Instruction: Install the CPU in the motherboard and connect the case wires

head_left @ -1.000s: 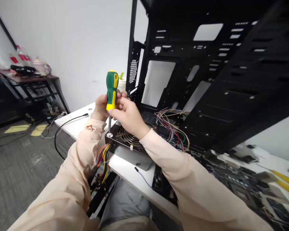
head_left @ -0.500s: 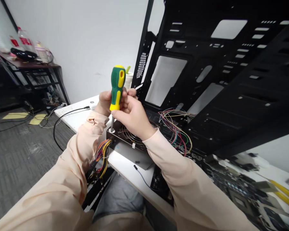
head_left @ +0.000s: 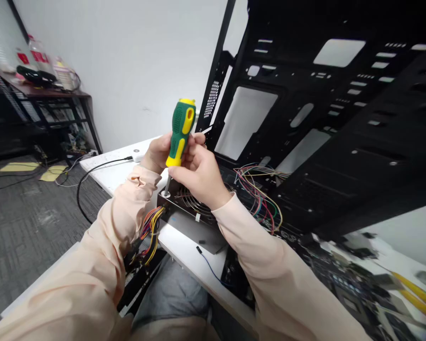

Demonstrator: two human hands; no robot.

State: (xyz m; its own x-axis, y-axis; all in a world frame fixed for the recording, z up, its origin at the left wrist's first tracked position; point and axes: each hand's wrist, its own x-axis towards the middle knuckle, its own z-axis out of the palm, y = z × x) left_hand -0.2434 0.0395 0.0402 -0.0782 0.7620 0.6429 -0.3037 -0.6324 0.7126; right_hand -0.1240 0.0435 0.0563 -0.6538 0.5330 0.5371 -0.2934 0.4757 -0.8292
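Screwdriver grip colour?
Screwdriver grip: green and yellow, clearest in the head view.

Screwdriver [head_left: 181, 132] tip-down on PSU [head_left: 190, 208], PSU on desk [head_left: 102, 175]; wires [head_left: 259, 199] just behind; PC case [head_left: 341, 137] behind, right; side table [head_left: 46, 92] far left.

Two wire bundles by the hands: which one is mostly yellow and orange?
The thick bundle leaving the power supply beneath the left hand. The other, thin multicoloured loops, lies beyond the right hand.
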